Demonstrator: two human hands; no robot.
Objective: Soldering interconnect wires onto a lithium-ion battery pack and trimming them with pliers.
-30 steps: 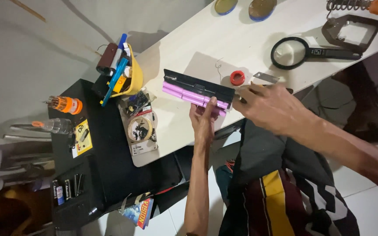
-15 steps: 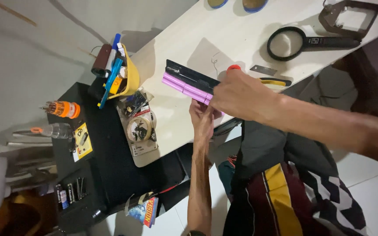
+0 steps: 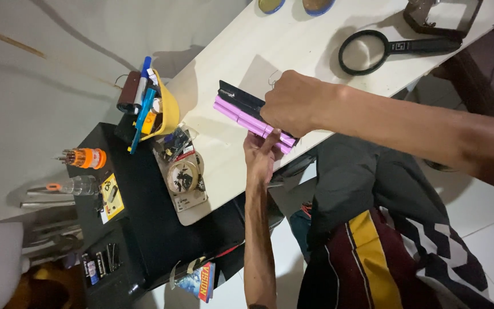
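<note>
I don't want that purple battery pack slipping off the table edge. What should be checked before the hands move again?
1. Left hand steadies purple battery pack from the near side: ok.
2. Right hand rests on pack's top: ok.
3. Pack lies fully on white table: cannot tell; one end is hidden near the edge.
4. Magnifying glass apart from pack: ok.
5. Yellow tool holder apart from pack: ok.

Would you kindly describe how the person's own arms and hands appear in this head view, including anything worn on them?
Both are bare: the left hand and right hand wear no gloves, rings or watch, and no sleeves cover the forearms. A dark mark shows low on the left forearm, cut by the frame edge.
</note>
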